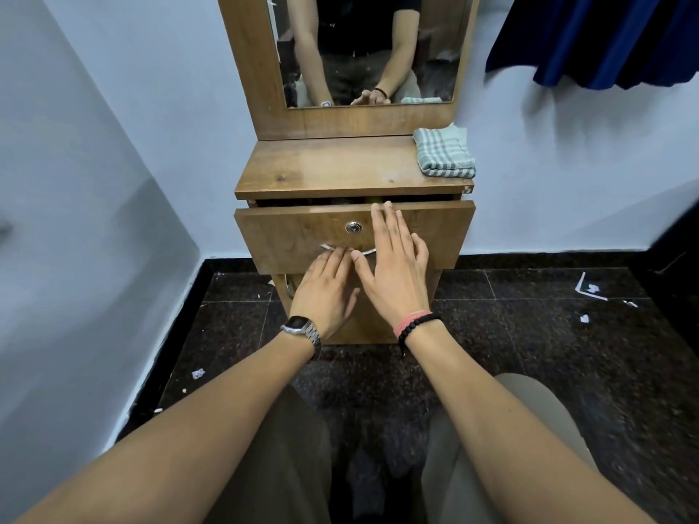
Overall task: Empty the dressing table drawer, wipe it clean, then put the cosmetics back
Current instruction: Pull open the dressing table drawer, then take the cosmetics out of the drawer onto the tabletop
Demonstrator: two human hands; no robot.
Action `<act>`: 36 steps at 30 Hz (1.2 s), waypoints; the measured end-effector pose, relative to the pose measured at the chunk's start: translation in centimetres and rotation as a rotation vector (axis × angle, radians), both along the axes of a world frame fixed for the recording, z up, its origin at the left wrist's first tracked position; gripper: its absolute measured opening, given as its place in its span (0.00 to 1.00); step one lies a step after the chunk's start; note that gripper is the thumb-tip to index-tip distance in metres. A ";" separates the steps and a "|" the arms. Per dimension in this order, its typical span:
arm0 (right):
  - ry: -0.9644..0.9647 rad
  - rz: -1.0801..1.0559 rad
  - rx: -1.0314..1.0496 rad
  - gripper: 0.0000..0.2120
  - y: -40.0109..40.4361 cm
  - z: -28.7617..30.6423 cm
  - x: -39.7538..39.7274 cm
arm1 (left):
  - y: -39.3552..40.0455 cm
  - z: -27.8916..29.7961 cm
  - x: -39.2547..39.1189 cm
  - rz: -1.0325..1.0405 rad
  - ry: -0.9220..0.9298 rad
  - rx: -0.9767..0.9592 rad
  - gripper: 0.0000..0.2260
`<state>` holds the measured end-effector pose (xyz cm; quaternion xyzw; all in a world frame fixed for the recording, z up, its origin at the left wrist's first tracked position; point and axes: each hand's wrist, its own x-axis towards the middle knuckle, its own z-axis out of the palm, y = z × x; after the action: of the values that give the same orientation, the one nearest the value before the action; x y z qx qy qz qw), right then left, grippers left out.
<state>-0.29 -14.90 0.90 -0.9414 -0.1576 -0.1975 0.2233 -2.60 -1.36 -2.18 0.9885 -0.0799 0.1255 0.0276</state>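
Note:
The wooden dressing table drawer [295,232] stands pulled out a small way, with a dark gap under the tabletop [333,164]. Its inside is almost wholly hidden; only dim shapes show in the gap. My left hand [325,293] lies flat on the lower drawer front, fingertips at the curved metal handle [366,252]. My right hand [393,266] is spread flat over the drawer front, its fingertips at the top edge. Neither hand grips anything. A round lock [353,227] sits above the handle. A folded green-and-white checked cloth [444,153] rests on the tabletop's right rear corner.
A mirror [370,47] in a wooden frame rises behind the tabletop. White walls close in at left and behind. A dark blue curtain [605,39] hangs at upper right. The dark tiled floor [529,334] carries scattered paper scraps. My knees are at the bottom.

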 end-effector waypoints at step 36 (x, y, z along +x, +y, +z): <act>0.058 0.148 -0.174 0.20 -2.0 3.8 -9.1 | 3.6 7.5 -11.3 0.059 0.065 0.006 0.28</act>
<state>-9.40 -16.87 4.67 -0.9483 -0.2367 -0.1388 0.1594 -13.87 2.19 5.32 0.9941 -0.0499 0.0938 0.0233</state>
